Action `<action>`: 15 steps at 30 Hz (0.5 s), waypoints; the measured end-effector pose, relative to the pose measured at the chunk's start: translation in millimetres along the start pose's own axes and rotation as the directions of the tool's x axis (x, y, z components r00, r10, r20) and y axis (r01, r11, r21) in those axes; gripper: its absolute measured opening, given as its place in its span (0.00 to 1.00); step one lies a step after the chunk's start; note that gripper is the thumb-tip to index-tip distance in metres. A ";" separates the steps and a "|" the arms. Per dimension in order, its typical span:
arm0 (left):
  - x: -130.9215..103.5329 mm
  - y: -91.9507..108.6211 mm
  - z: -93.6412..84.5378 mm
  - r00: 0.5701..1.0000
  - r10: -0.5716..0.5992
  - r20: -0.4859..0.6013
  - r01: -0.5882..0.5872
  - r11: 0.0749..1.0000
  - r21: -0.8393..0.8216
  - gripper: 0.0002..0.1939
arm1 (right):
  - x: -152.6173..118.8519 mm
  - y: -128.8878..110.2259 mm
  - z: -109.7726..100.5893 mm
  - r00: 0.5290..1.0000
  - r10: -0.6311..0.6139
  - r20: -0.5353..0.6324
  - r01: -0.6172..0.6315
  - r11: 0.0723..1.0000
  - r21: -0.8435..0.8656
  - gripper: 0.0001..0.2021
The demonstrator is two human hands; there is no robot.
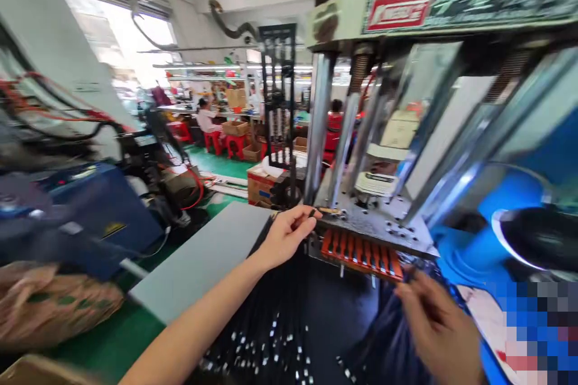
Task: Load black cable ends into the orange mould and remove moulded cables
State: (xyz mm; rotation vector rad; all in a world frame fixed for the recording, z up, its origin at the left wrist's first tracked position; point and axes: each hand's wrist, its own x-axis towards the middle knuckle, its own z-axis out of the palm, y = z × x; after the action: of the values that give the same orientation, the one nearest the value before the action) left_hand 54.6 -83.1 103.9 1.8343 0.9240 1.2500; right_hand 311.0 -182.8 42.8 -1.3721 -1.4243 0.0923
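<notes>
My left hand [291, 233] is at the left edge of the machine's metal plate [383, 222], thumb and index finger pinched on the dark end of a thin piece. An orange slotted fixture [361, 254] with several dark cable ends in a row sits at the plate's front edge. Just right of the fixture is my right hand [436, 319], blurred, its fingers drawn together near dark cables; what they hold is too smeared to name. Below, a bundle of black cables [271, 313] with silvery ends hangs over a dark surface.
Tall steel columns [320, 126] rise from the machine plate. A grey board [203, 252] lies to the left, beyond it a blue machine [103, 216]. Blue containers [510, 204] and a phone-like screen [492, 331] are at the right. A seated person [206, 117] is far back.
</notes>
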 end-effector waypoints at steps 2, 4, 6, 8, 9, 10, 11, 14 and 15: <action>3.5 27.7 9.2 0.998 0.031 0.048 -0.029 0.999 -0.040 0.22 | 7.2 -21.1 7.4 0.987 -0.128 0.097 0.115 0.985 0.127 0.13; 6.5 48.0 18.2 0.995 0.065 0.079 -0.059 0.996 -0.069 0.20 | 16.9 -42.8 16.4 0.959 -0.231 0.166 0.184 0.949 0.256 0.09; 9.0 61.1 25.5 0.990 0.095 0.107 -0.084 0.991 -0.101 0.19 | 25.3 -58.7 23.1 0.944 -0.270 0.191 0.197 0.923 0.331 0.09; 11.2 68.5 29.8 0.985 0.103 0.137 -0.084 0.987 -0.134 0.16 | 30.7 -66.0 27.1 0.936 -0.273 0.222 0.176 0.909 0.377 0.09; 12.4 70.6 30.8 0.982 0.100 0.158 -0.077 0.986 -0.145 0.16 | 32.5 -66.7 28.4 0.932 -0.274 0.235 0.165 0.903 0.398 0.09; 13.6 71.7 31.2 0.979 0.095 0.183 -0.067 0.986 -0.155 0.15 | 34.0 -66.1 29.6 0.930 -0.276 0.243 0.158 0.896 0.414 0.09; 15.0 72.1 31.2 0.974 0.090 0.206 -0.057 0.985 -0.163 0.15 | 35.4 -64.6 30.8 0.928 -0.277 0.248 0.153 0.892 0.425 0.09; 20.1 70.2 30.5 0.965 0.094 0.246 -0.052 0.983 -0.174 0.16 | 40.0 -58.9 34.1 0.923 -0.289 0.254 0.165 0.894 0.417 0.10; 22.0 69.2 30.7 0.966 0.099 0.240 -0.059 0.984 -0.169 0.16 | 41.6 -57.4 34.9 0.924 -0.289 0.251 0.172 0.899 0.404 0.10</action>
State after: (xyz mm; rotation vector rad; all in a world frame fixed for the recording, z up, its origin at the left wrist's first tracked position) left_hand 100.8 -102.7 164.7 1.8619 0.6010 1.0779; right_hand 260.2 -150.2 93.7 -0.8869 -1.7164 0.4155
